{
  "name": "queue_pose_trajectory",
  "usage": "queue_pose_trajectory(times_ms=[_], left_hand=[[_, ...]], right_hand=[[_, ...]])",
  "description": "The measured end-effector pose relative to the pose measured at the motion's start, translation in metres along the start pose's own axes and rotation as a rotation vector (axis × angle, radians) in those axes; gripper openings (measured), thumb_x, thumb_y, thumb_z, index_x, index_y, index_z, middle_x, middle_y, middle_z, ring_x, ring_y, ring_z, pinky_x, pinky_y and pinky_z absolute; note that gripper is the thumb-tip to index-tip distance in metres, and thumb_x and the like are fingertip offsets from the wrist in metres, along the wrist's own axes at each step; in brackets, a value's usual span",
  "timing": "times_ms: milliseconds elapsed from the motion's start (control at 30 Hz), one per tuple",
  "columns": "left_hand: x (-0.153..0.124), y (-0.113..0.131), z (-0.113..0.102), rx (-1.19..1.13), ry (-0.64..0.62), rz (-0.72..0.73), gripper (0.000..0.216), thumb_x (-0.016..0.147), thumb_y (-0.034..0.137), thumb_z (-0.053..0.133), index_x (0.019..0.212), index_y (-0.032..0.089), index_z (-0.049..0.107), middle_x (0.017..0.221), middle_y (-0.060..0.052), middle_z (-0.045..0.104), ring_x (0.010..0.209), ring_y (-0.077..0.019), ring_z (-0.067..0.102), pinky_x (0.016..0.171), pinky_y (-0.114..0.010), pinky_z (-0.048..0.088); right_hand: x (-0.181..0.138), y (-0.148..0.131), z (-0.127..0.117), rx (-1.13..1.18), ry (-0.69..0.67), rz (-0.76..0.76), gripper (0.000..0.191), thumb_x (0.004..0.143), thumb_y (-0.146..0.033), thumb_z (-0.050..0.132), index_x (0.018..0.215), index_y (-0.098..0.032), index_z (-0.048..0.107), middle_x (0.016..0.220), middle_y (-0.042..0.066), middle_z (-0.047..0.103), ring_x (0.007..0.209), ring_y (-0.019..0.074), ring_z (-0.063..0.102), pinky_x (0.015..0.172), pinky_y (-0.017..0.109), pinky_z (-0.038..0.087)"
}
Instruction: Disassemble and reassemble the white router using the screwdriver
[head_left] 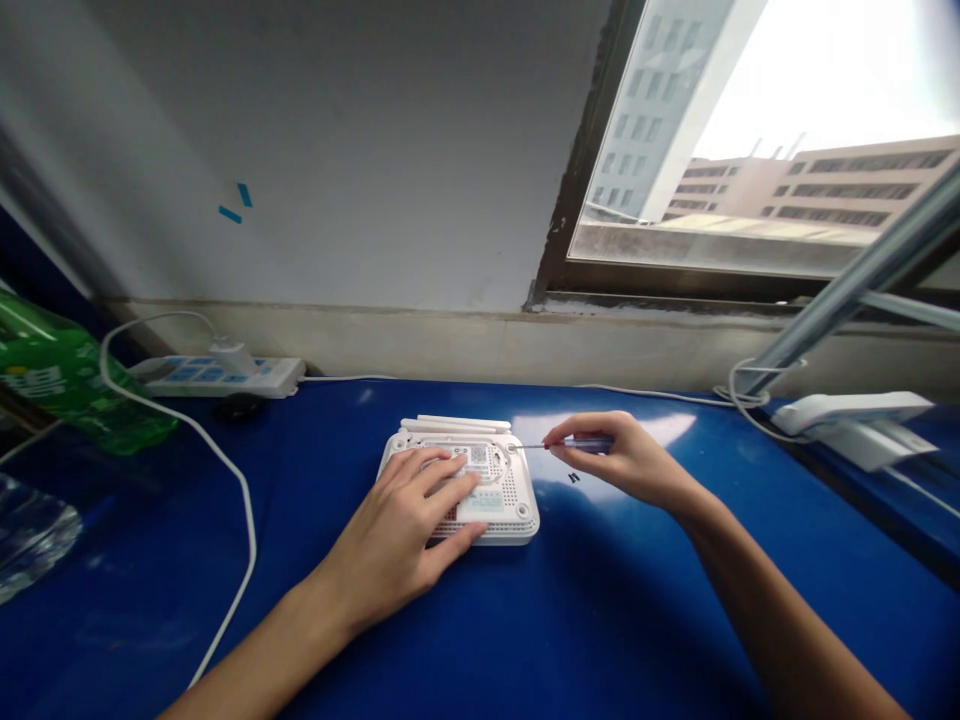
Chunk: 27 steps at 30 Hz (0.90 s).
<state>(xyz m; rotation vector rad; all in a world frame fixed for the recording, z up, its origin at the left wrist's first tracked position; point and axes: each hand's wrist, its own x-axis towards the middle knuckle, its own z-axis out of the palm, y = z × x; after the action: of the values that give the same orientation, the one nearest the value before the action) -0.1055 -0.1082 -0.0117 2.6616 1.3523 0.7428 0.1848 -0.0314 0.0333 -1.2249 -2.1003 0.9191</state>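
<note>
A white router (511, 495) lies upside down on the blue table, its labels, vent holes and corner screw recesses facing up. Its folded antennas (457, 424) run along the far edge. My left hand (420, 500) rests on the router's left half with the fingers spread, covering part of the label. In my right hand (622, 455) is a screwdriver (589, 444) with a translucent handle, held nearly level between thumb and fingers. Its thin tip reaches the far right corner recess; whether a screw sits there cannot be made out. Small dark screws (574, 478) lie just right of the router.
A power strip (225, 376) with a plugged-in adapter stands at the back left, its white cable (244, 500) looping forward. Green bottles (75, 370) and clear plastic (34, 535) are far left. Another power strip (862, 420) lies right, near a slanted metal pole (847, 290).
</note>
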Motion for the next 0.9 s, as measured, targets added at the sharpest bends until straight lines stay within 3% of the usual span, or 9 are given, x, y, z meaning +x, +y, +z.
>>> queue_pose_trajectory(times_ms=[100, 233, 367, 467, 567, 700, 900], left_hand=[[0.007, -0.002, -0.008, -0.007, -0.04, 0.03, 0.039, 0.098, 0.039, 0.065, 0.134, 0.024, 0.064, 0.135, -0.009, 0.067, 0.128, -0.033, 0.056, 0.107, -0.056, 0.047], [0.019, -0.009, -0.018, -0.014, -0.094, 0.078, 0.039, 0.096, 0.042, 0.067, 0.133, 0.028, 0.065, 0.132, -0.009, 0.068, 0.126, -0.0313, 0.058, 0.106, -0.052, 0.048], [0.021, -0.02, -0.015, 0.025, -0.106, 0.05, 0.061, 0.089, 0.059, 0.069, 0.143, 0.033, 0.058, 0.151, -0.012, 0.055, 0.138, -0.0375, 0.05, 0.111, -0.06, 0.042], [0.017, -0.026, -0.009, 0.025, -0.109, 0.036, 0.078, 0.083, 0.069, 0.07, 0.15, 0.035, 0.05, 0.157, -0.013, 0.049, 0.144, -0.04, 0.043, 0.115, -0.065, 0.035], [0.013, -0.029, -0.005, 0.013, -0.118, 0.032, 0.085, 0.08, 0.07, 0.073, 0.153, 0.036, 0.046, 0.157, -0.013, 0.048, 0.145, -0.0391, 0.043, 0.118, -0.067, 0.029], [0.014, -0.03, -0.005, 0.017, -0.161, 0.016, 0.086, 0.079, 0.071, 0.073, 0.152, 0.035, 0.047, 0.157, -0.014, 0.047, 0.144, -0.0397, 0.043, 0.117, -0.069, 0.028], [0.008, -0.022, -0.009, -0.029, -0.163, 0.023, 0.087, 0.076, 0.068, 0.078, 0.15, 0.035, 0.049, 0.154, -0.011, 0.05, 0.14, -0.0389, 0.045, 0.113, -0.063, 0.036]], right_hand=[[0.004, -0.004, -0.008, -0.061, -0.043, -0.001, 0.022, 0.084, -0.035, 0.07, 0.091, -0.018, 0.081, 0.092, 0.007, 0.08, 0.083, 0.0245, 0.074, 0.078, 0.036, 0.06], [0.021, -0.02, -0.017, -0.275, -0.146, -0.071, 0.018, 0.082, -0.023, 0.068, 0.092, -0.021, 0.082, 0.089, 0.004, 0.08, 0.075, 0.0205, 0.073, 0.068, 0.03, 0.056], [0.048, -0.054, -0.009, -0.566, -0.278, -0.213, 0.026, 0.073, -0.008, 0.066, 0.085, -0.023, 0.082, 0.083, 0.002, 0.08, 0.071, 0.0184, 0.071, 0.065, 0.028, 0.052], [0.063, -0.075, 0.006, -0.727, -0.377, -0.223, 0.029, 0.069, 0.0, 0.063, 0.078, -0.022, 0.08, 0.08, 0.004, 0.078, 0.07, 0.0186, 0.07, 0.063, 0.028, 0.048], [0.067, -0.081, 0.015, -0.752, -0.326, -0.277, 0.03, 0.073, -0.005, 0.064, 0.095, -0.022, 0.076, 0.09, 0.006, 0.076, 0.077, 0.0202, 0.068, 0.064, 0.029, 0.045], [0.053, -0.073, 0.008, -0.657, -0.196, -0.264, 0.037, 0.079, -0.011, 0.061, 0.113, -0.022, 0.063, 0.106, 0.008, 0.068, 0.08, 0.0183, 0.063, 0.065, 0.027, 0.045], [0.026, -0.063, 0.008, -0.465, -0.085, -0.265, 0.021, 0.092, -0.017, 0.06, 0.111, -0.023, 0.055, 0.099, 0.005, 0.067, 0.081, 0.0166, 0.061, 0.066, 0.026, 0.045]])
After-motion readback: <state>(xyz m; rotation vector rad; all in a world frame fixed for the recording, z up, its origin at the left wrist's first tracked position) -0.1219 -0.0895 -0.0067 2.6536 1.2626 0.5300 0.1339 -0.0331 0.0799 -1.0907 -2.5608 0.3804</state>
